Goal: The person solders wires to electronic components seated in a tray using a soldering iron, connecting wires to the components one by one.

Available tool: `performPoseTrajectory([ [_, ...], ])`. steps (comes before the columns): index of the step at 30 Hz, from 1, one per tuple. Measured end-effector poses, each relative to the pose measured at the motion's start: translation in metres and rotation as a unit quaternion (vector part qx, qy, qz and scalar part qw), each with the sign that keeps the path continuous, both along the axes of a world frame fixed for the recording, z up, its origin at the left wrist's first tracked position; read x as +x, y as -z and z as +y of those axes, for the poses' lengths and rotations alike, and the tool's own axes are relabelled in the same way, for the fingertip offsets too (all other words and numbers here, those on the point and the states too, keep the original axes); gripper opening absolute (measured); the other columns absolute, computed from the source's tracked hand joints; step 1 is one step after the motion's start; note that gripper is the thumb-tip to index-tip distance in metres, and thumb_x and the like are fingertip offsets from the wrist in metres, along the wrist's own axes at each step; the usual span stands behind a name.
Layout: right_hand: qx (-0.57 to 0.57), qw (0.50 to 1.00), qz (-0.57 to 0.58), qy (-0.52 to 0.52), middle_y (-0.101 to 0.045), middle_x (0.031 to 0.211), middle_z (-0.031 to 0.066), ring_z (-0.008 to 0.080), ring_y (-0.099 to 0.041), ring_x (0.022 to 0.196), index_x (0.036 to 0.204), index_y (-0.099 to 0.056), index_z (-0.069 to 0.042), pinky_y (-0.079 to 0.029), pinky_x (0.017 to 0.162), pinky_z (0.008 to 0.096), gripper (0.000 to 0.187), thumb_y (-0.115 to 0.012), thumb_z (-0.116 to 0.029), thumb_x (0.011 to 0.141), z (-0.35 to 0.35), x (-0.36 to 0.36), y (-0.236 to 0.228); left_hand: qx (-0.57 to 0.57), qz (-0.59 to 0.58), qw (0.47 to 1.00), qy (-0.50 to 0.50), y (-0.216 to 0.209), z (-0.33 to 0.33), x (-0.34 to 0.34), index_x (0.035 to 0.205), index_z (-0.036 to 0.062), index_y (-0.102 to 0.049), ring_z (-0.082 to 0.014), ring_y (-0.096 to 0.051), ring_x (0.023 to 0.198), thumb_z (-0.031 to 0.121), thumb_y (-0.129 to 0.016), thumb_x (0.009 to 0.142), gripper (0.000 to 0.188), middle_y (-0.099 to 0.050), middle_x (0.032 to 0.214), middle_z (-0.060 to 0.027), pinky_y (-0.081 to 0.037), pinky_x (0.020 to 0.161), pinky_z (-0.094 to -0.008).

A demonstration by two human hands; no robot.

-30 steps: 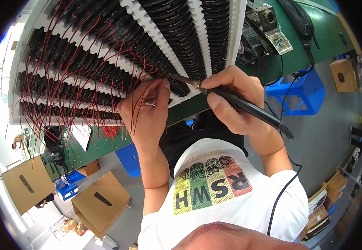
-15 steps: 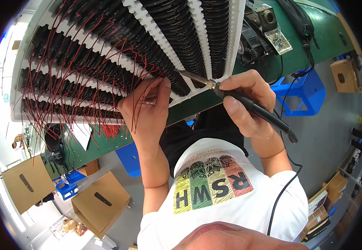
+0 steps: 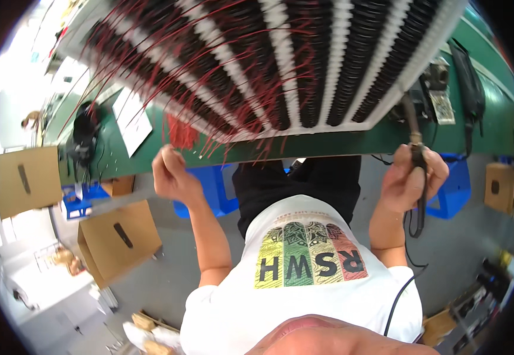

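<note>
My right hand (image 3: 400,184) is closed around the dark handle of a soldering iron (image 3: 421,204). Its metal tip points up, beside the right corner of a white tray (image 3: 328,129). Rows of curved black parts (image 3: 374,56) fill that tray, and thin red wires (image 3: 150,50) stick out over its left and middle rows. My left hand (image 3: 175,177) is at the green table's front edge, just below a bundle of red wires (image 3: 181,131). Its fingers are curled together; whether a wire is between them cannot be made out.
A white sheet (image 3: 131,121) and a black device (image 3: 84,133) lie on the green table (image 3: 112,168) at left. Right of the tray are a small metal container (image 3: 442,107) and a black bag (image 3: 469,83). Blue stools and cardboard boxes (image 3: 121,239) stand around; the iron's cord (image 3: 396,296) crosses my right side.
My left hand has left the wired rows and moved down and left to the red wire bundle. My right hand has drawn the soldering iron away to the right. The view has shifted.
</note>
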State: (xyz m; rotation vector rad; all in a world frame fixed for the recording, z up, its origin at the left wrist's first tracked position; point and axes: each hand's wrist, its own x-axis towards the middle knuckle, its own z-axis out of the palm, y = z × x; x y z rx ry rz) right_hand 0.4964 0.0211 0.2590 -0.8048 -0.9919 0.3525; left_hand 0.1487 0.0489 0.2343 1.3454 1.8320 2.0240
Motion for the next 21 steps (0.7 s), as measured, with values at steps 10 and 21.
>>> performPoseTrajectory([
  [10, 0.076, 0.993, -0.038, -0.084, -0.051, 0.071, 0.0039, 0.0097, -0.039, 0.059, 0.121, -0.056, -0.004, -0.034, 0.057, 0.0238, 0.028, -0.046, -0.009, 0.095, 0.003, 0.014, -0.002, -0.241, 0.309, 0.917, -0.074, 0.077, 0.065, -0.104, 0.097, 0.0046, -0.076, -0.0187, -0.062, 0.065, 0.027, -0.077, 0.085, 0.025, -0.068, 0.08, -0.0072, -0.05, 0.06, -0.0296],
  [21, 0.067, 0.995, -0.063, -0.048, -0.053, 0.073, 0.0042, 0.0079, -0.04, 0.054, 0.12, -0.056, -0.001, -0.034, 0.053, 0.021, 0.029, -0.051, -0.014, 0.095, 0.005, 0.017, 0.004, -0.214, 0.197, 0.955, -0.052, 0.056, 0.059, -0.088, 0.086, 0.0027, -0.076, -0.0149, -0.054, 0.053, 0.028, -0.077, 0.087, 0.026, -0.067, 0.07, -0.0055, -0.045, 0.052, -0.0282],
])
